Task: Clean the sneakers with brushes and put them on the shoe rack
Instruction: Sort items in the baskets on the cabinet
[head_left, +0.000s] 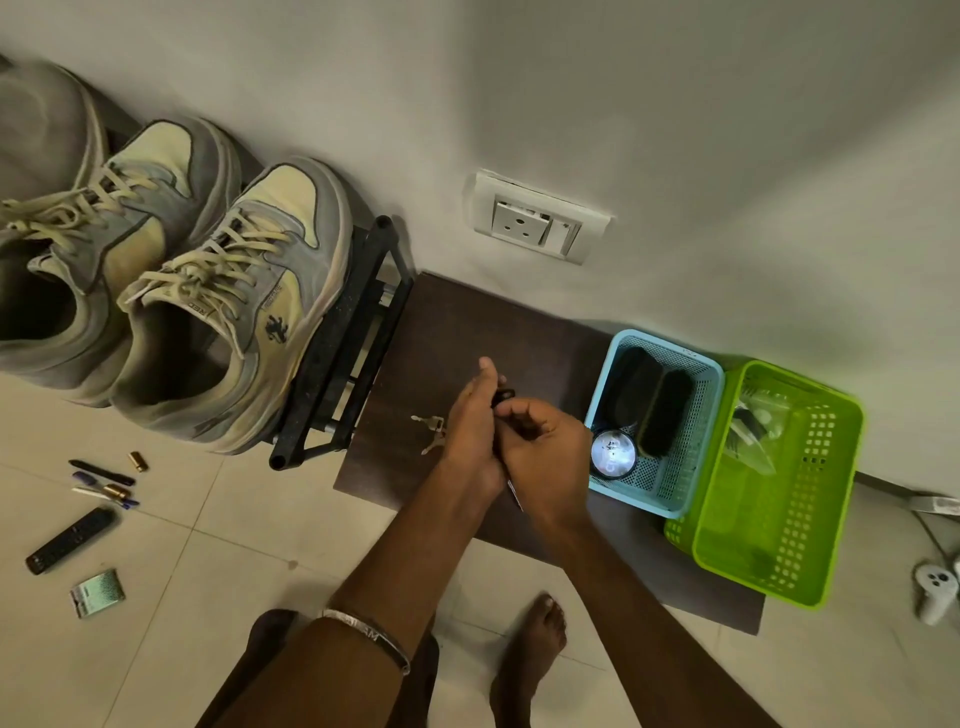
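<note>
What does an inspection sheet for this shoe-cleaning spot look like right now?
Surface: tiled floor, dark board by the wall.
Job's things: sneakers on the black shoe rack; brushes in the blue basket.
Clutter: keys, pens, remote, green basket, white controller.
Grippers: left hand and right hand together hold a small dark object.
Cables: nothing seen.
Surroundings: wall socket.

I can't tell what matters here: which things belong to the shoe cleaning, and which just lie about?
For the job:
sneakers
shoe rack
brushes in the blue basket

Lying about:
remote
pens
keys
green basket
white controller
</note>
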